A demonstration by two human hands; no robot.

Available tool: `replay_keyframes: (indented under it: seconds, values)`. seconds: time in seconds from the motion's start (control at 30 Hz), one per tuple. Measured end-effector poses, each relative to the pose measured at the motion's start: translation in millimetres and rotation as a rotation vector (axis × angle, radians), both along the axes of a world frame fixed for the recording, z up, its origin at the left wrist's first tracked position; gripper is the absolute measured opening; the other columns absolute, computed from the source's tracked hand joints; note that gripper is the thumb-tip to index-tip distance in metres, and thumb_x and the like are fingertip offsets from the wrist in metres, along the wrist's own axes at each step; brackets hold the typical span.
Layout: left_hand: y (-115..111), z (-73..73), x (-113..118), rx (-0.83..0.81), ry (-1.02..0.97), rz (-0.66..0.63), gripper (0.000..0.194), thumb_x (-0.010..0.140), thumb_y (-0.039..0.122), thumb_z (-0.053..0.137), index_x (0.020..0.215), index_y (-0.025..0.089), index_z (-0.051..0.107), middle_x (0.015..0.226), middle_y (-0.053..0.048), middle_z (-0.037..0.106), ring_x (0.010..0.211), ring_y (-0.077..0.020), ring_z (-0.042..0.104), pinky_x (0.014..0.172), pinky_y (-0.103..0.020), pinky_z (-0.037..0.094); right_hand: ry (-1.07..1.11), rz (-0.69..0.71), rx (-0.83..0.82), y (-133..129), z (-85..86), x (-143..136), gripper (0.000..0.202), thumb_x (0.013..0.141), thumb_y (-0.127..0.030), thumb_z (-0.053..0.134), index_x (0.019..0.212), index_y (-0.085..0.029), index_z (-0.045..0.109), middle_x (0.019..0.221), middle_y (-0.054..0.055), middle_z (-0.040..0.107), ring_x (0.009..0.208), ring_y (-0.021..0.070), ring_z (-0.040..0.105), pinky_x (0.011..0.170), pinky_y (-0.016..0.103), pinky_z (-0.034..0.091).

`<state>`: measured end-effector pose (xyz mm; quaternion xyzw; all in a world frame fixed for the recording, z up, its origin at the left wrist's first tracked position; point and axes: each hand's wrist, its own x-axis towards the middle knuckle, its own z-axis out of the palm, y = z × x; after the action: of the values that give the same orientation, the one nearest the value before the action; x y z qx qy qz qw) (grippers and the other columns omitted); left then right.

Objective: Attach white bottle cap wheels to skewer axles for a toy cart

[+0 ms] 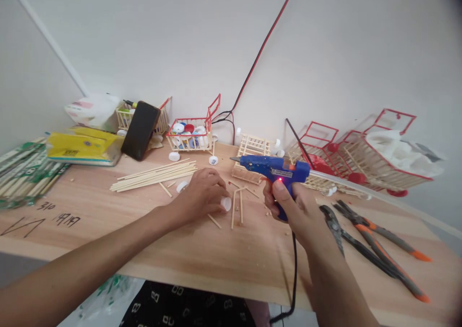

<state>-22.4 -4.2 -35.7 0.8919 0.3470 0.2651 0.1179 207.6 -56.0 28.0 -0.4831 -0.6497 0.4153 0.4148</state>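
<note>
My right hand (294,207) grips a blue hot glue gun (276,168), its nozzle pointing left and a red light glowing on its handle. A clear glue stick (357,185) sticks out of its back. My left hand (204,192) is low over the table, fingers curled onto a white bottle cap (225,204). Another white cap (182,186) lies partly behind that hand. Just right of the held cap, thin wooden sticks (237,207) lie joined in a small frame. A bundle of loose sticks (155,174) rests behind my left hand.
Small stick carts with red handles stand along the wall, one holding bottle caps (188,129). A phone (140,131) leans near a yellow packet (84,145). Packaged sticks (29,173) lie far left. Pliers (382,250) lie at right. The glue gun's cord (294,274) hangs over the front edge.
</note>
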Motion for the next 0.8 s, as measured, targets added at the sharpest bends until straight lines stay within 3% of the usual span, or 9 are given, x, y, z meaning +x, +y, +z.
replay_keyframes:
  seconds: [0.3,0.4,0.5,0.63,0.73,0.8]
  values:
    - [-6,8.6,-4,0.003,0.069,0.017,0.02,0.066,0.031,0.077,0.083,0.023,0.071,0.104,-0.005,0.066,0.118,-0.0298,0.043,0.099,-0.049,0.031,-0.059,-0.024,0.003,1,0.6,4,0.04,0.09,-0.055,0.043,0.076,-0.018,0.049,0.06,-0.002,0.043,0.051,0.0094,0.039,0.045,0.023,0.028]
    - [-7,17.4,-9,0.004,0.091,0.033,0.014,0.069,0.029,0.074,0.081,0.022,0.071,0.1,-0.005,0.067,0.112,-0.0278,0.047,0.095,-0.045,0.033,-0.116,-0.012,0.006,2,1.9,4,0.042,0.09,-0.055,0.042,0.074,-0.017,0.05,0.057,-0.003,0.044,0.049,0.0088,0.038,0.045,0.022,0.028]
    - [-11,37.0,-19,0.029,0.131,0.05,0.008,0.077,0.028,0.065,0.077,0.02,0.069,0.087,-0.004,0.067,0.094,-0.0227,0.053,0.085,-0.039,0.037,-0.185,-0.008,0.024,4,1.4,3,0.043,0.091,-0.055,0.041,0.07,-0.018,0.048,0.057,-0.002,0.044,0.05,0.009,0.038,0.045,0.022,0.029]
    - [-28,77.7,-21,0.137,0.046,0.161,0.014,0.085,0.026,0.058,0.077,0.018,0.065,0.078,-0.003,0.065,0.082,-0.0195,0.053,0.078,-0.035,0.038,-0.287,-0.013,0.068,5,-1.6,1,0.045,0.09,-0.056,0.04,0.066,-0.019,0.046,0.056,-0.002,0.045,0.05,0.0101,0.039,0.045,0.023,0.029]
    - [-49,105.5,1,0.271,-0.126,0.238,0.013,0.088,0.026,0.055,0.088,0.019,0.066,0.085,-0.004,0.066,0.087,-0.021,0.053,0.081,-0.037,0.039,-0.337,-0.042,0.103,3,-2.2,-2,0.043,0.09,-0.056,0.042,0.069,-0.019,0.048,0.056,-0.001,0.047,0.05,0.0115,0.042,0.045,0.025,0.03]
    - [-66,115.0,26,0.304,-0.233,0.221,0.017,0.09,0.023,0.051,0.096,0.02,0.066,0.091,-0.007,0.066,0.09,-0.0227,0.053,0.085,-0.039,0.038,-0.306,-0.067,0.133,1,-1.1,-5,0.04,0.088,-0.056,0.045,0.07,-0.02,0.05,0.056,-0.001,0.049,0.052,0.0136,0.044,0.046,0.026,0.032]
